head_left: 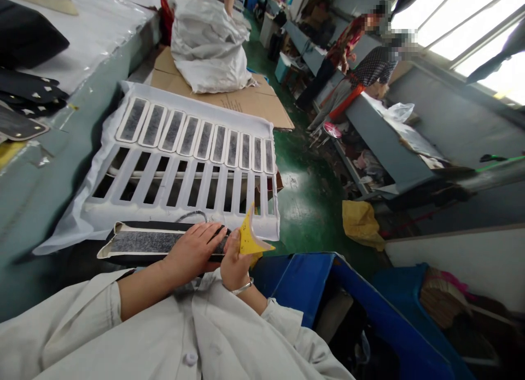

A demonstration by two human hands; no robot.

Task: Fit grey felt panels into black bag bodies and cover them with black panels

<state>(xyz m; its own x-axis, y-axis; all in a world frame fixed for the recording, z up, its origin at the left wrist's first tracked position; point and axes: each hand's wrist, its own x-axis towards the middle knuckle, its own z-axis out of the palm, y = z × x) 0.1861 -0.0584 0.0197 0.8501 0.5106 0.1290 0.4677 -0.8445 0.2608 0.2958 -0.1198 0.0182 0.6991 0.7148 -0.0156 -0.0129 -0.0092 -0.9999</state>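
Observation:
A long dark grey strip (143, 241) with a cream border lies across a black piece close to my body. My left hand (192, 250) is closed over its right part, fingers together on top; part of the thumb shows below. At the strip's right end my right hand (235, 262) is closed around a thin yellow piece (249, 238) with a curved edge and pointed corners. Just beyond both hands is a white slotted tray (180, 213). Its far row holds several grey panels with white borders (188, 135); dark openings show through its near row.
Left is a plastic-covered table (98, 35) with black pieces (28, 93). Behind the tray are cardboard (241, 102) and a white sack (209, 46) beside a person in red. A blue bin (299, 281) stands right, near a yellow sack (363, 224). Two people bend over a far bench (394, 145).

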